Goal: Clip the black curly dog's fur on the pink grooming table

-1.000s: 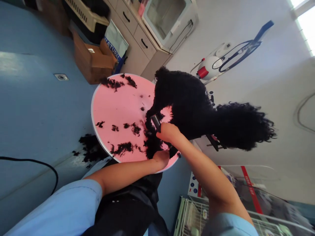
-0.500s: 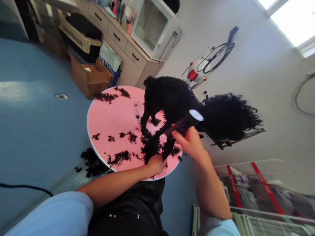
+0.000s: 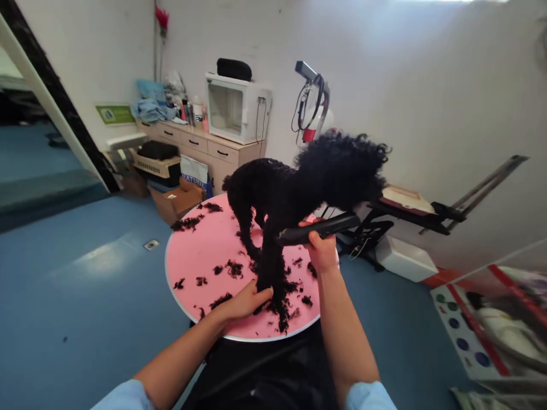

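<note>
Gripping: the long black electric clipper (image 3: 318, 229) is wrapped by the right hand (image 3: 321, 250), fingers curled tight round its body, blade end laid against the black curly-coated dog (image 3: 299, 188) at the chest.
Steadying: the dog's front leg is held low by the left hand (image 3: 243, 302), fingers closed loosely about it.
Footing: the dog is stood on the round pink grooming table (image 3: 200, 250), strewn with cut black fur clumps (image 3: 233, 267).
Advice: the leg is best kept still and the blade flat.

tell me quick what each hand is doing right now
Left hand: closed around the dog's front leg down near the pink table.
Right hand: closed, holding the black clipper.
</note>
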### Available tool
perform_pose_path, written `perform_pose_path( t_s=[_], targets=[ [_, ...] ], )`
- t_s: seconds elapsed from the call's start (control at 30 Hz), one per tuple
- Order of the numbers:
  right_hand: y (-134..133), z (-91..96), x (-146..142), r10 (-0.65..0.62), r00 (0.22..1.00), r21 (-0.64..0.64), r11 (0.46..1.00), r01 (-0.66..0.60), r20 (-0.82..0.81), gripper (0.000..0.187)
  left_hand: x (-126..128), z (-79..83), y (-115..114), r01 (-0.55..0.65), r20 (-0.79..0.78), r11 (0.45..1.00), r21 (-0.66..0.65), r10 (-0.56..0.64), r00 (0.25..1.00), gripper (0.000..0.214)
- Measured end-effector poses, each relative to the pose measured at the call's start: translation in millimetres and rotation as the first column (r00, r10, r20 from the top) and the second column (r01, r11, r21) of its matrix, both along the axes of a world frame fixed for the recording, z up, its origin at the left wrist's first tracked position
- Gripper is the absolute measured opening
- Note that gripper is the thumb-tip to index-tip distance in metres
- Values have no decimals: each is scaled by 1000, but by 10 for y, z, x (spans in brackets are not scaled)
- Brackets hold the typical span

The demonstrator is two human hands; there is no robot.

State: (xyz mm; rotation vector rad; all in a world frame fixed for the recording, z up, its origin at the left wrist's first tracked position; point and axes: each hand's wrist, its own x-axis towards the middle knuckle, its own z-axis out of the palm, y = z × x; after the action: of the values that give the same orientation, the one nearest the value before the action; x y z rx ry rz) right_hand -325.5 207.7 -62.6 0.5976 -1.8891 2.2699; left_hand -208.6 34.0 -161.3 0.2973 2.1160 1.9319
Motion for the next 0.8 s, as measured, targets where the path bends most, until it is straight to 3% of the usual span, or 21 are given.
perform_pose_path(
  t_s=[0.07, 0.13, 0.2, 0.23, 0.3, 0.37, 0.43, 0.47, 0.6, 0.73, 0.8],
  targets=[
    [-100, -53, -76, -26, 1000, -51, 998, 27, 10, 55, 65, 109, -65, 34, 47, 998, 60, -36, 998, 41],
    [-182, -130, -85, 176, 984, -20, 984, -175, 37, 56, 119, 186, -126, 43, 118, 989, 144, -60, 991, 37],
    [-213, -243, -49, 385, 920, 12, 922, -387, 67, 61, 163, 228, -195, 34, 190, 975, 218, -77, 979, 33],
    [-213, -307, -32, 428, 900, 13, 902, -431, 78, 62, 182, 239, -230, 31, 212, 966, 257, -87, 973, 31],
    [-211, -418, -38, 352, 931, -55, 936, -348, 98, 57, 219, 255, -295, 41, 231, 935, 351, -129, 964, 32],
    [-242, -477, -103, 157, 976, -197, 972, -126, 151, 46, 252, 279, -336, 66, 238, 899, 434, -185, 954, 34],
    [-326, -476, -190, 38, 973, -328, 944, 40, 228, 36, 283, 317, -346, 100, 241, 869, 485, -243, 939, 35],
    [-381, -464, -221, 46, 966, -374, 926, 54, 253, 33, 299, 338, -341, 115, 241, 856, 504, -268, 933, 35],
    [-583, -445, -155, 262, 936, -445, 885, -136, 234, 35, 363, 401, -299, 172, 213, 780, 602, -364, 907, 39],
    [-613, -565, 111, 426, 888, -323, 876, -358, 170, 31, 425, 442, -260, 171, 202, 711, 682, -409, 890, 42],
    [-537, -642, 221, 463, 871, -273, 870, -410, 166, 29, 451, 474, -258, 177, 185, 695, 697, -412, 892, 41]
  ],
)
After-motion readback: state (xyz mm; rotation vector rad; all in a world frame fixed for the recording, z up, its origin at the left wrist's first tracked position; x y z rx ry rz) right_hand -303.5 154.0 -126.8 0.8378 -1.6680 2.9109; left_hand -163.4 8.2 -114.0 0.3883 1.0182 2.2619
